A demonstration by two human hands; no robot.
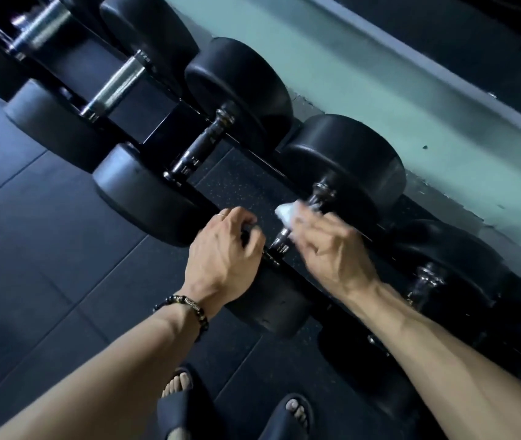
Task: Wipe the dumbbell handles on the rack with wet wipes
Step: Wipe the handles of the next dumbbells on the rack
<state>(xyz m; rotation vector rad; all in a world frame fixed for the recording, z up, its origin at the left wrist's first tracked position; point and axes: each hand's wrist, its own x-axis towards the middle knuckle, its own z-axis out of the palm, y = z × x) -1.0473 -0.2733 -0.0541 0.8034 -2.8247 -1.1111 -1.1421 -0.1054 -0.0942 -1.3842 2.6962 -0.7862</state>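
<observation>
Person stands over the dumbbell rack [145, 134], looking down, both arms reaching in. Right hand [332, 249] grips a bunched white wet wipe [286, 214] and has it wrapped against the chrome handle [297, 223] of the dumbbell directly in front; the hand is blurred, so how much of the bar the wipe covers cannot be read. Left hand [226, 252], with a thin ring and a beaded bracelet [186, 308] at the wrist, has its fingers curled at the near end of the same handle, next to the near weight head [268, 303]; it appears to steady the dumbbell, though the fingertips are hidden and the grip is not certain. At least 3 more dumbbells sit further along the rack, including 1 with a dark handle [200, 144] and 1 with a bright knurled handle [114, 85]. Risks from here, as I judge them: the wipe is small and bunched, so it could skip the underside of the bar or the collars; a hard twist could roll the dumbbell in its cradle and pinch the left fingers against the rail; open slide sandals [183, 404] sit close below, so a dislodged weight would land near bare toes.
</observation>
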